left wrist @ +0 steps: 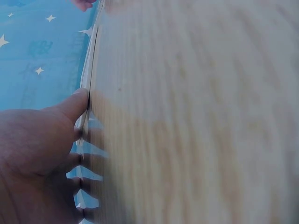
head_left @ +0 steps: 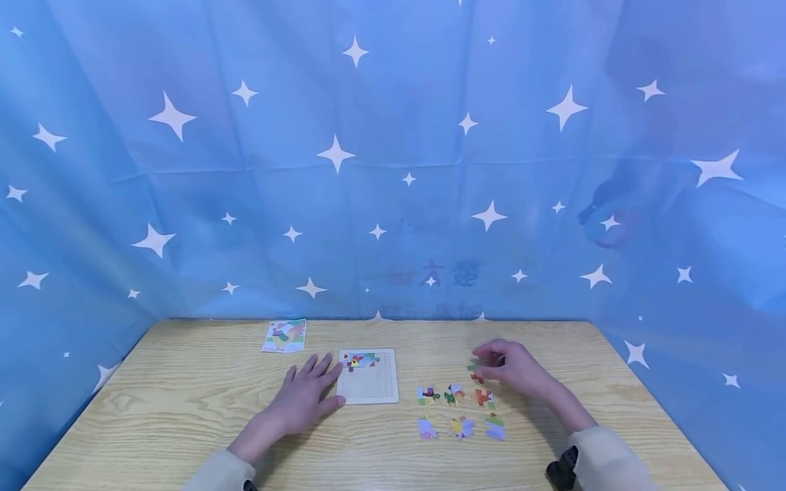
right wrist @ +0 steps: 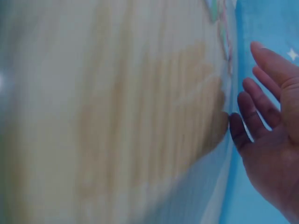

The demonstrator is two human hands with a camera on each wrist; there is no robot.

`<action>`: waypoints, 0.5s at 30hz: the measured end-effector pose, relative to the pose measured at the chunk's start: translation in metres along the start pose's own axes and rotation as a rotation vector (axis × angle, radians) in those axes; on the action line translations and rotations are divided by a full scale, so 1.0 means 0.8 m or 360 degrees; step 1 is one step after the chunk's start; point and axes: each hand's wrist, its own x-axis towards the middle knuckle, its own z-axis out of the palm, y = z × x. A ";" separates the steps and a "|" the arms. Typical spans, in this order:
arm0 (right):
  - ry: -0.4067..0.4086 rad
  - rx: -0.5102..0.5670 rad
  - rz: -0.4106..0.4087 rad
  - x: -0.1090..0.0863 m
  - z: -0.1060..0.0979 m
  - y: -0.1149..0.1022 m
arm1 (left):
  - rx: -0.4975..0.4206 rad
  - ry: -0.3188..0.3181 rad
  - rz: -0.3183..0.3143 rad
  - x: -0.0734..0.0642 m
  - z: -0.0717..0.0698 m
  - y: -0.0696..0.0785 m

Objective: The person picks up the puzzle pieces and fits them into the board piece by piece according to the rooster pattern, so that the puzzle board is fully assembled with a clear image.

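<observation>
pale wood-grain tabletop (head_left: 202, 382): spread left hand (head_left: 303, 401) touches square white-rimmed tray (head_left: 371, 389); right hand (head_left: 514, 368), fingers apart, beside red-green jigsaw piece (head_left: 477, 378).

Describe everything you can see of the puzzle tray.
The puzzle tray is a pale, roughly square board with a lighter rim, apparently wooden, lying flat on the table. Colourful puzzle pieces fill part of its far side from the far left corner; the near part is bare. The left hand has its thumb and index fingertip at the tray's left edge, seemingly touching.
</observation>
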 end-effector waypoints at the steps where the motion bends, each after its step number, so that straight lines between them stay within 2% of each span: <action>1: -0.0009 -0.0009 0.0004 -0.001 -0.001 0.001 | 0.0011 0.0002 0.0007 0.000 0.000 -0.001; 9: -0.0120 -0.0009 -0.0037 -0.004 -0.001 0.006 | 0.0003 -0.0036 -0.0054 -0.002 -0.004 0.005; 15: -0.0142 -0.0042 -0.0023 -0.002 0.000 0.013 | 0.0013 -0.0027 -0.0031 0.000 0.000 -0.001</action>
